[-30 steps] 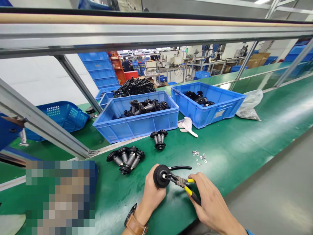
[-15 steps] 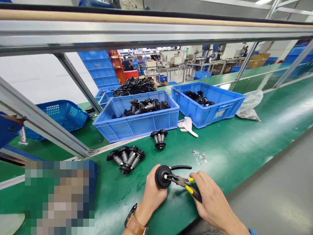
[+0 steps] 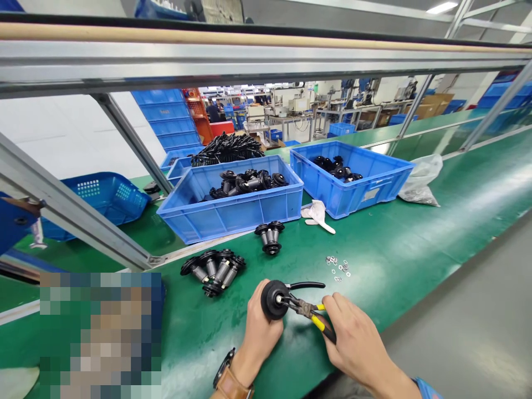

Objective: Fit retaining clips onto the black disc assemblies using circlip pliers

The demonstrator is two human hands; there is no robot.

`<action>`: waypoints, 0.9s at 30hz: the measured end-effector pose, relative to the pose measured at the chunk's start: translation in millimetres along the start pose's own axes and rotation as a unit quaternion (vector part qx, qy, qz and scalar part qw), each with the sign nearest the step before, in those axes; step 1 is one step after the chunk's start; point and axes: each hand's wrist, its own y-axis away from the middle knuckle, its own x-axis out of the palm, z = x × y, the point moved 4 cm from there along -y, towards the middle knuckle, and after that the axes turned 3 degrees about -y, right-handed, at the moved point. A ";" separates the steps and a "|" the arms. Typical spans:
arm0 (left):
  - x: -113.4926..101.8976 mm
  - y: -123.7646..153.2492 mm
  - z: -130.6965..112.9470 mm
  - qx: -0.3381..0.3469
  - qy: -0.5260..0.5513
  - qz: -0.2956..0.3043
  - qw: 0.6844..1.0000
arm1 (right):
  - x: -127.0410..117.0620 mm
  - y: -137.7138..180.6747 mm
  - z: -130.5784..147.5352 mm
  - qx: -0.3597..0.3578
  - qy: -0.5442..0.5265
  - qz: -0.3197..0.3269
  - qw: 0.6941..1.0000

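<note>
My left hand (image 3: 262,324) is wrapped round a black part with a round disc end (image 3: 271,292), its pale centre pin facing up. Yellow-and-black pliers (image 3: 305,308) are gripped in my right hand (image 3: 353,332), and their tips reach to that centre pin. Whether the tips hold a ring there is too small to tell. Behind the disc, a black curved handle (image 3: 307,285) points right; the rest of that tool is hidden. Small metal rings (image 3: 343,267) lie scattered on the green table beyond the pliers. Several similar black-and-grey parts (image 3: 220,269) lie grouped left of my left hand.
More such parts (image 3: 271,238) stand before a blue bin (image 3: 233,213) filled with them. A second blue bin (image 3: 349,194), a white glove (image 3: 318,215) and a clear plastic bag (image 3: 420,180) sit to the right. A metal post (image 3: 75,205) slants at left.
The pliers' tips stay at the centre of the disc, and both hands hold nearly the same pose. The whole view has shifted very slightly.
</note>
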 end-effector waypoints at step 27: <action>-57.9 -64.3 29.5 -0.337 0.258 -0.119 0.898 | 29.8 5.1 -160.6 0.300 0.140 -0.202 0.922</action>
